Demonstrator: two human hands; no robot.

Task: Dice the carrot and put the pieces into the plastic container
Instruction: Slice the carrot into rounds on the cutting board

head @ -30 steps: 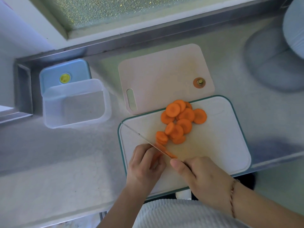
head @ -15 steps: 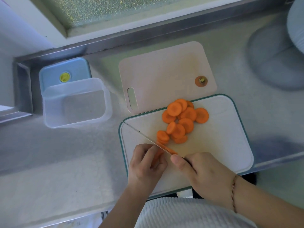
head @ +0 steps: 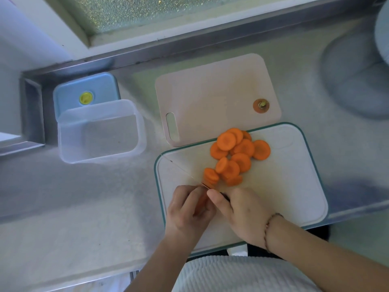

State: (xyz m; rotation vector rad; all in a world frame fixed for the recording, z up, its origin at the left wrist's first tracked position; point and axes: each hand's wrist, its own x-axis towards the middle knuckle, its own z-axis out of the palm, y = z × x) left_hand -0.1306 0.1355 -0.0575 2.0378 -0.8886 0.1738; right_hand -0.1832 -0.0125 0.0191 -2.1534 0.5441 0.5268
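Several orange carrot slices (head: 233, 157) lie heaped on the white cutting board with a teal rim (head: 294, 186). My left hand (head: 189, 209) curls over the remaining carrot piece (head: 201, 200), which shows only between its fingers. My right hand (head: 242, 213) grips a knife by its handle; the thin knife blade (head: 183, 171) runs up-left across the board, edge against the carrot at my left fingertips. The clear plastic container (head: 101, 131) stands with nothing in it on the counter to the left.
A blue lid with a yellow button (head: 86, 91) sits behind the container. A pale pink cutting board (head: 210, 98) lies behind the white one, with the carrot's cut top end (head: 261, 105) on it. A grey round base (head: 355, 79) stands far right.
The knife has come down closer to my left fingertips, and another slice has joined the pile at the blade. My hands stay in nearly the same place.
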